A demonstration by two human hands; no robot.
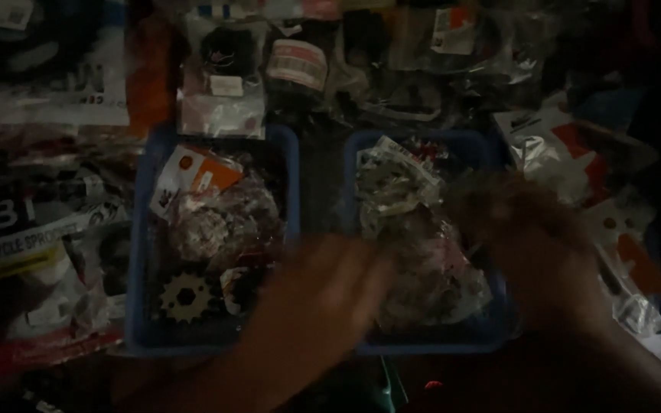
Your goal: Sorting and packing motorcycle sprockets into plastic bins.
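Dim tabletop (40, 367), heaped with bagged parts. Two blue trays: left tray (138, 252) holds a bare sprocket (185, 297); right tray (430, 344) holds clear packets (422, 260). Left hand (323, 298) and right hand (529, 237) flank these packets, both touching; blur hides their grip.

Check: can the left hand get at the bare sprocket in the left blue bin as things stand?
Probably yes. The sprocket lies uncovered at the near end of the left bin, and the blurred left hand is just beside it, with nothing between.
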